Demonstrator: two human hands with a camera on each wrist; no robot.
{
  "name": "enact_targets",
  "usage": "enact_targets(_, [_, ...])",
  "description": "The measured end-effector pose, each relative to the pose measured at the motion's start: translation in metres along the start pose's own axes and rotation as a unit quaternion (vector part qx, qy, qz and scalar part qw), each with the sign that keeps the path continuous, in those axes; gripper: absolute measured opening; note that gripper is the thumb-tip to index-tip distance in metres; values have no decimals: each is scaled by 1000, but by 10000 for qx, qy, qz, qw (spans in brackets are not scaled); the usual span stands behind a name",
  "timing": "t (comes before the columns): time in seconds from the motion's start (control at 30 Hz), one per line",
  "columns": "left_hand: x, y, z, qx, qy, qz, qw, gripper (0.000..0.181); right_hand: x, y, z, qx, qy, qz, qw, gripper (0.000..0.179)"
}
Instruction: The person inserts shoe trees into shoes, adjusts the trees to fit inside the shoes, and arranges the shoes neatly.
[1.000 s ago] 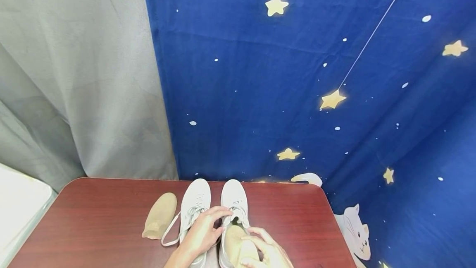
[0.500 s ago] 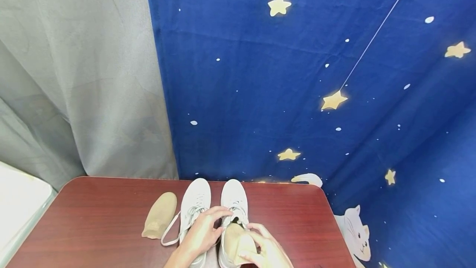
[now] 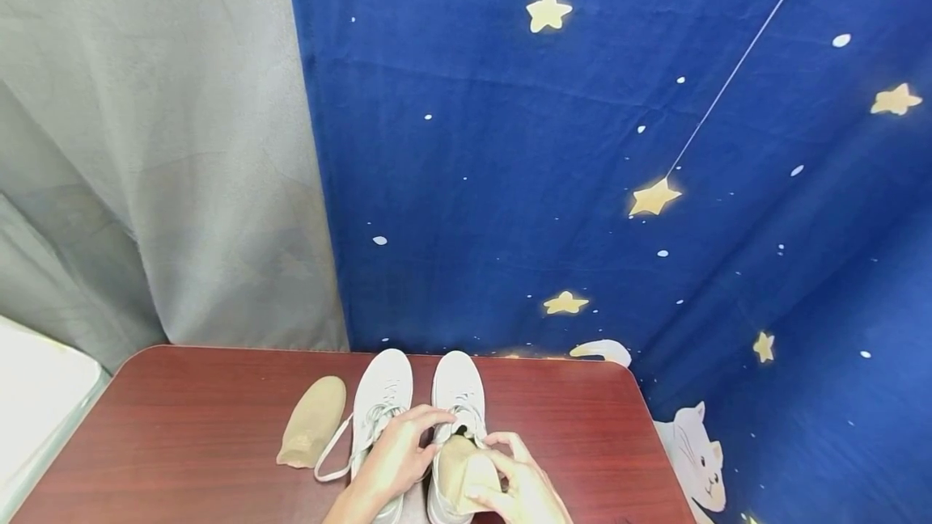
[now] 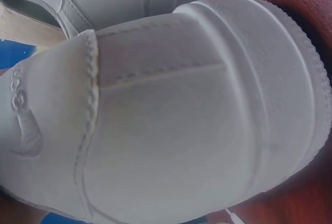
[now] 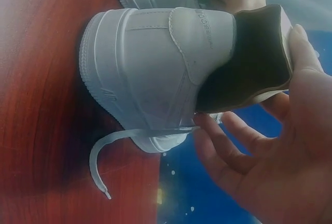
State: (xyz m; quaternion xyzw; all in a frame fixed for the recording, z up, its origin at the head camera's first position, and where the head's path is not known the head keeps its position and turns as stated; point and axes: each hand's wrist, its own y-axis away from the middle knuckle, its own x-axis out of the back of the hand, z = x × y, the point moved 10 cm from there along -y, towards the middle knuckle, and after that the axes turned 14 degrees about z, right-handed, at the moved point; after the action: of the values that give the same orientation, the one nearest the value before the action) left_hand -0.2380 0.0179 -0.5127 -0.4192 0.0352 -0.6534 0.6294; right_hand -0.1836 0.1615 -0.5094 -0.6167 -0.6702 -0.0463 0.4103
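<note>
Two white sneakers stand side by side, toes away from me: the left sneaker (image 3: pixel 386 382) and the right sneaker (image 3: pixel 459 385). A beige, hollow, shell-like shoe insert (image 3: pixel 455 463) sits partly in the right sneaker's opening, its rear end sticking out at the heel. My right hand (image 3: pixel 527 488) pinches that rear end, thumb on its edge; the right wrist view shows the insert's dark hollow (image 5: pixel 251 60). My left hand (image 3: pixel 393 455) reaches across the left sneaker and holds the right sneaker at its tongue and collar. The left sneaker's heel (image 4: pixel 161 130) fills the left wrist view.
A second beige insert (image 3: pixel 315 423) lies on the red-brown table (image 3: pixel 218 427), left of the sneakers. A loose lace (image 3: pixel 331 475) loops beside the left sneaker. Behind the table hang a grey curtain (image 3: pixel 218 184) and a blue star-patterned curtain (image 3: pixel 466 225). A white surface (image 3: pixel 44 411) stands at left.
My right hand has shifted slightly left, and the rear end of the insert has turned a little with it. The left hand and both sneakers stay in place.
</note>
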Motion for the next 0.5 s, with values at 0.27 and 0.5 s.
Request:
enact_targets(0.27, [1,-1,-1,114,-19,37,9999,45,0,-5,-1,304,104,258,9992,33])
enact_targets(0.5, [2,1,-1,70,27,13,10000,45,-1,-3,-10,682,206,996,9925,47])
